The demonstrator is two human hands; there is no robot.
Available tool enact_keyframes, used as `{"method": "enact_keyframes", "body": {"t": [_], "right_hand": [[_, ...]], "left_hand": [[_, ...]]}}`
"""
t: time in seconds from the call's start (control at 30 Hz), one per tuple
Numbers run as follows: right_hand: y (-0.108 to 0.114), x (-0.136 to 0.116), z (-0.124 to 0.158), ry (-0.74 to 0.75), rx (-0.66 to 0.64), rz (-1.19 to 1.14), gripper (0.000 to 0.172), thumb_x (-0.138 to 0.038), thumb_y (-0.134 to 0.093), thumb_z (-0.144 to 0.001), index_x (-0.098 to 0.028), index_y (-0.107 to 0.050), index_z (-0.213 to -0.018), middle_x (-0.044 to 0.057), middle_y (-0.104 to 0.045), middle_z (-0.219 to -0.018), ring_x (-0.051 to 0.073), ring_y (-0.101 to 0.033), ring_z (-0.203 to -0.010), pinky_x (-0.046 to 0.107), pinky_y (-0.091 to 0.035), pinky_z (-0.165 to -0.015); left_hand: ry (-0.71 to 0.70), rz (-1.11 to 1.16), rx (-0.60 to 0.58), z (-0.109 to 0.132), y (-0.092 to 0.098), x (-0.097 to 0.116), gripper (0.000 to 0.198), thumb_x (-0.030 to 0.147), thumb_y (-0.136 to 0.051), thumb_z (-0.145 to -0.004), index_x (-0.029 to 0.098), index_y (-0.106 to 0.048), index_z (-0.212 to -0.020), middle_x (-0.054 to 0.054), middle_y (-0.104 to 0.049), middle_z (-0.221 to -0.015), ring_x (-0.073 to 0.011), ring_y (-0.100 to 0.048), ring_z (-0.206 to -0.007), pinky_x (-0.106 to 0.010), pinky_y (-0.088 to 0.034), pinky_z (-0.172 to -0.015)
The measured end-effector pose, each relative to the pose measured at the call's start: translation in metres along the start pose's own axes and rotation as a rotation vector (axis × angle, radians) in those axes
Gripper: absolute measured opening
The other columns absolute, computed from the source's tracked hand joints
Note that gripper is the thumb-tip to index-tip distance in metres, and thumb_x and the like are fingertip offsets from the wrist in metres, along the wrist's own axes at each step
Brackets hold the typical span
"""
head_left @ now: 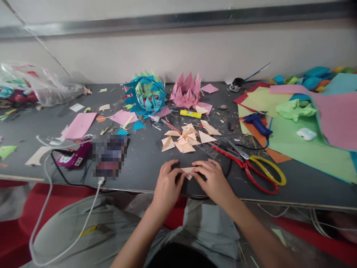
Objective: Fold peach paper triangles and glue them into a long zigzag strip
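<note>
1. Head view, where the work is: the peach paper piece point(187, 171) lies flat on the bench point(145, 156), close to its front edge and right in front of the person. It sits between the two hands, and fingers cover most of it.
2. Head view, hands: the left hand point(167, 182) curls its fingers over the piece's left end. The right hand point(213, 178) does the same at the right end. Both hands are closed on the paper at the fingertips, pressing it down against the bench.
3. Head view, what looks done: a pile of folded peach triangles point(185, 139) lies just beyond the hands, with roughly ten units finished. Farther back stand a blue paper lotus point(145, 95) and a pink paper lotus point(186, 92), both fully assembled.
4. Head view, what looks left: the piece under the fingers seems to be mid-fold and not yet a sharp triangle like the others. No peach flower has been put together, so judging from the loose pile, the peach set is only at the unit-folding stage.
5. Head view, direction: the visible strip of the piece runs left to right, along the bench edge. A small corner pokes out toward the person, and which way its main tip points cannot be told.
6. Head view, nearby: red and yellow scissors point(256, 167) lie just right of the right hand, and a yellow glue stick point(190, 114) lies beyond the pile.
</note>
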State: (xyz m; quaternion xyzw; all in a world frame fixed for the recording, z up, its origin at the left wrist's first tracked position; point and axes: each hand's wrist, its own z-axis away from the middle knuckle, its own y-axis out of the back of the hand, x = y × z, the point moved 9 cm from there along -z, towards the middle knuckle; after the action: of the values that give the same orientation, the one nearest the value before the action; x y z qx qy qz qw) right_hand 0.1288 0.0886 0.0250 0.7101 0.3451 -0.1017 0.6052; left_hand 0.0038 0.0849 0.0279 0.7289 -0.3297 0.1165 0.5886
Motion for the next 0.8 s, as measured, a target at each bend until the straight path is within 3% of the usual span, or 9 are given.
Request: {"method": "enact_keyframes", "body": {"t": [0.23,0.53,0.8], "right_hand": [[-0.003,0.006,-0.003,-0.045,-0.017,0.033,0.017,-0.030,-0.049,-0.085,-0.021,-0.061,-0.077,0.006,-0.060,-0.094,0.021,-0.055,-0.091,0.038,-0.038,-0.081],[-0.010,0.008,-0.008,-0.114,-0.041,0.113,0.018,-0.032,-0.054,-0.082,-0.021,-0.057,-0.069,0.005,-0.057,-0.088,0.023,-0.053,-0.093,0.039,-0.035,-0.081],[-0.011,0.017,-0.006,-0.161,-0.064,0.107,0.016,-0.035,-0.056,-0.082,-0.020,-0.053,-0.075,0.003,-0.056,-0.086,0.022,-0.052,-0.085,0.037,-0.036,-0.076]], "left_hand": [[0.073,-0.009,-0.011,-0.004,-0.002,-0.002,0.011,0.020,-0.055,-0.083,0.017,-0.064,-0.076,-0.012,-0.053,-0.113,-0.0262,-0.049,-0.109,-0.048,-0.044,-0.091],[0.126,-0.060,-0.032,-0.007,-0.005,0.001,0.011,0.016,-0.056,-0.080,0.015,-0.062,-0.071,-0.014,-0.053,-0.111,-0.0289,-0.045,-0.110,-0.047,-0.042,-0.092],[0.169,-0.026,-0.056,-0.008,-0.003,-0.006,0.003,0.017,-0.059,-0.079,0.016,-0.061,-0.081,-0.012,-0.055,-0.112,-0.0278,-0.047,-0.110,-0.046,-0.043,-0.090]]}}
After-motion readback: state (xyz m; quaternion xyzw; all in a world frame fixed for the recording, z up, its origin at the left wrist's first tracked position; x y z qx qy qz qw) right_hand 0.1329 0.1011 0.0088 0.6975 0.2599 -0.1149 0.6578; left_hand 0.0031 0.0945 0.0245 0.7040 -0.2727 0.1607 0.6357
